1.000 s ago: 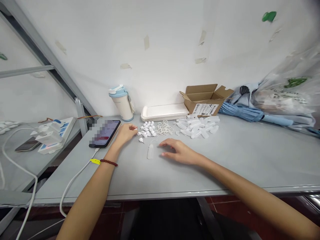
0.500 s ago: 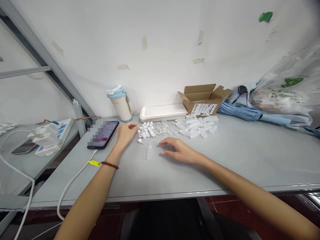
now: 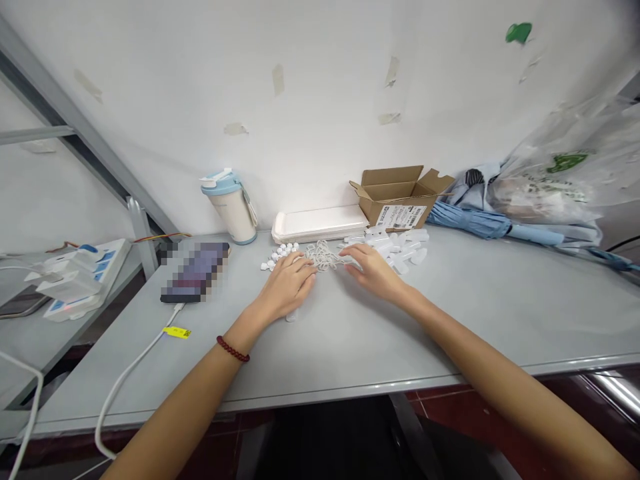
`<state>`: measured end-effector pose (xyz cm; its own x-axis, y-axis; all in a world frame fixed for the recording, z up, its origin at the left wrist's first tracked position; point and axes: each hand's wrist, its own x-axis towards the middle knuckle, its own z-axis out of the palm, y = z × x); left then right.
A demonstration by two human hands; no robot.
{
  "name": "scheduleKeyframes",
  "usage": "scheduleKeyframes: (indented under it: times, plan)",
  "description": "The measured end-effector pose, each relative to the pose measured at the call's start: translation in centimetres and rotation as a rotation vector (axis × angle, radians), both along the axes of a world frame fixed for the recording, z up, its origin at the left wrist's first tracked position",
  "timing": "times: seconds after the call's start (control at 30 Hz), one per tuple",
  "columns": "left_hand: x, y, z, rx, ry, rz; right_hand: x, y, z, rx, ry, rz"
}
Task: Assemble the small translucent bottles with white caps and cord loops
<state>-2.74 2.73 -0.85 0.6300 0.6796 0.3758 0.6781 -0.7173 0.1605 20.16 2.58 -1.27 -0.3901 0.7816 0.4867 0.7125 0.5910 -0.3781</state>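
My left hand (image 3: 287,287) is open, palm down, with its fingers stretched over the near edge of the small white caps (image 3: 280,253) and reaching the left side of a tangle of white cords (image 3: 323,255). It hides most of a translucent plastic sleeve (image 3: 292,316), whose lower end shows below it. On the other side of the cords, my right hand (image 3: 374,272) is open, thumb and fingers apart, fingertips at their right edge. Behind that hand lies a heap of similar translucent sleeves (image 3: 400,250), partly covered by it.
Along the wall stand a cream tumbler (image 3: 231,210), a stack of white trays (image 3: 320,223) and an open cardboard box (image 3: 397,200). A folded blue umbrella (image 3: 470,220) lies right. To the left, a phone (image 3: 196,272) is plugged into a white cable (image 3: 133,363).
My left hand has moved right and nearer, from beside the caps to over the single sleeve and up to the cords. My right hand has shifted right and farther forward, to the cords' edge.
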Motion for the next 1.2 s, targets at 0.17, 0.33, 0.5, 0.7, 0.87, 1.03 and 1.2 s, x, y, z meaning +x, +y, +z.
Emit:
scheduleKeyframes:
  times: [0.17, 0.33, 0.5, 0.7, 0.87, 1.03, 1.2]
  plan:
    - [-0.1, 0.0, 0.1, -0.067, -0.017, 0.027, 2.5, 1.5, 0.0, 0.043, -0.135, -0.201]
    - [0.0, -0.1, 0.2, -0.074, -0.168, 0.019, 2.7, 1.5, -0.1, 0.017, -0.306, -0.293]
    - [0.1, -0.2, 0.5, -0.065, -0.343, 0.062, 2.0, 1.1, -0.3, 0.015, -0.442, -0.279]
    - [0.1, -0.1, 0.7, -0.114, -0.421, 0.142, 1.4, 0.8, -0.3, -0.039, -0.46, -0.262]
    - [0.2, -0.3, 0.9, -0.189, -0.478, 0.15, 1.3, 1.0, -0.6, -0.089, -0.39, -0.24]
    - [0.4, -0.6, 1.4, -0.297, -0.549, 0.139, 1.0, 0.7, -0.1, -0.006, -0.16, -0.211]
    - [0.4, -0.9, 2.1, -0.489, -0.654, 0.083, -0.2, -0.5, 0.6, 0.056, 0.03, -0.141]
